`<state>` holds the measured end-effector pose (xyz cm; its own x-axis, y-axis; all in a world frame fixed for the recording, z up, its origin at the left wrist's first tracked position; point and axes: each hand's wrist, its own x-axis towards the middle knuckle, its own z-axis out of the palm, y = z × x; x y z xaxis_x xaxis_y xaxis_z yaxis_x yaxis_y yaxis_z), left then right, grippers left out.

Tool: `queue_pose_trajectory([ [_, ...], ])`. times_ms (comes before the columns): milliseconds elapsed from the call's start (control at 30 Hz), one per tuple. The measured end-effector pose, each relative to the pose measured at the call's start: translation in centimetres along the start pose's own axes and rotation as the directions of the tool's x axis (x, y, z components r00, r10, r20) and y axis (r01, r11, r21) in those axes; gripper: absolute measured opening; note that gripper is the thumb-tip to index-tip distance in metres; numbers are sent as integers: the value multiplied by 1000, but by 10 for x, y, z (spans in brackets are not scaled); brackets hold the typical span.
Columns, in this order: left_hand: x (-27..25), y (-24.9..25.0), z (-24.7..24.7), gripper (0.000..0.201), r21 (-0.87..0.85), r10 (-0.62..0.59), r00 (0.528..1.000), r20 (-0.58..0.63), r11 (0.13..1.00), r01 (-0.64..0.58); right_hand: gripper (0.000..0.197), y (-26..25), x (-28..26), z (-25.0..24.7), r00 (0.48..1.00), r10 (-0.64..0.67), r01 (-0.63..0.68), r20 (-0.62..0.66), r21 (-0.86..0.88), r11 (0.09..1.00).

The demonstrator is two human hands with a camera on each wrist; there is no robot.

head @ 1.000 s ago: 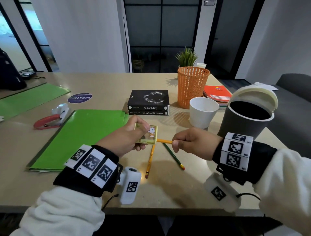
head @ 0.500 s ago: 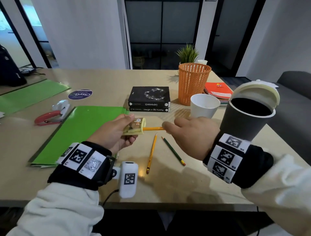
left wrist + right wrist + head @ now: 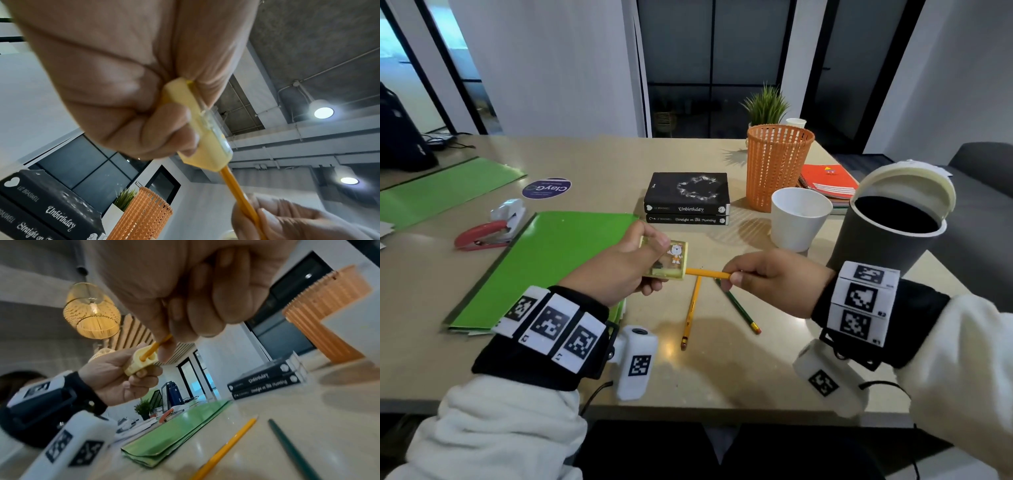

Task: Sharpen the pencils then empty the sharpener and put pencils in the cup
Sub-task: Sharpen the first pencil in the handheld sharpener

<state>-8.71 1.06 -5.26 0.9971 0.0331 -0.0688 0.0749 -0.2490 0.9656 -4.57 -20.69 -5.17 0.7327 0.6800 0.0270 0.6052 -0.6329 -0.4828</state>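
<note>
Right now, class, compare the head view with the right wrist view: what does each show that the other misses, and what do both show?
Only the head view shows the white cup, the grey bin and the bear picture on the sharpener.

Only the right wrist view shows the sharpener's end face with two holes, the pencil in one.

Both show the left hand gripping the sharpener, the right hand pinching the pencil, two spare pencils on the table, the green folder and the books.
</note>
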Motion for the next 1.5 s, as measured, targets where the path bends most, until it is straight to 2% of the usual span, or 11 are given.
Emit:
queue_pose_trajectory([
  [133,1,1,1,15,-117,-26,999,-18,993,24,25,-5,-6,0,982,-134,76,-133,-373,925],
  [300,0,-2,7,19,-190,-65,997,-42,980,55,23,2,-5,1,851,-444,176,-281,-643,745],
  [500,-1,0,10,16,-74,-18,998,-52,997,14,21,5,-5,10,889,-317,204,-332,-332,921],
  [600,0,0,9,15,42,25,999,-44,999,-23,21,6,-2,11,974,-118,93,-196,-136,986],
  [733,-3,-1,11,14,111,53,999,-2,992,-53,18,10,-2,11,999,21,-16,-50,100,995],
  [800,-3,-2,12,15,98,45,999,10,994,-45,15,11,-3,10,998,24,-20,-57,68,997],
  [867,-2,-1,12,15,-12,7,1000,-7,1000,-8,20,7,-6,10,980,-83,61,-179,-126,990],
  [967,-1,1,11,15,-205,-52,998,-33,978,44,30,0,-13,6,890,-343,145,-301,-527,838],
  [1067,-1,-3,10,18,-280,-66,996,-54,959,48,18,2,-10,4,821,-473,157,-320,-671,725],
  [1167,0,-5,7,19,-295,-71,996,-51,954,53,10,-1,-9,4,821,-481,174,-307,-669,723],
  [1500,-5,-6,6,19,-124,30,999,-37,992,-34,24,-6,-11,7,917,-234,96,-322,-391,915],
])
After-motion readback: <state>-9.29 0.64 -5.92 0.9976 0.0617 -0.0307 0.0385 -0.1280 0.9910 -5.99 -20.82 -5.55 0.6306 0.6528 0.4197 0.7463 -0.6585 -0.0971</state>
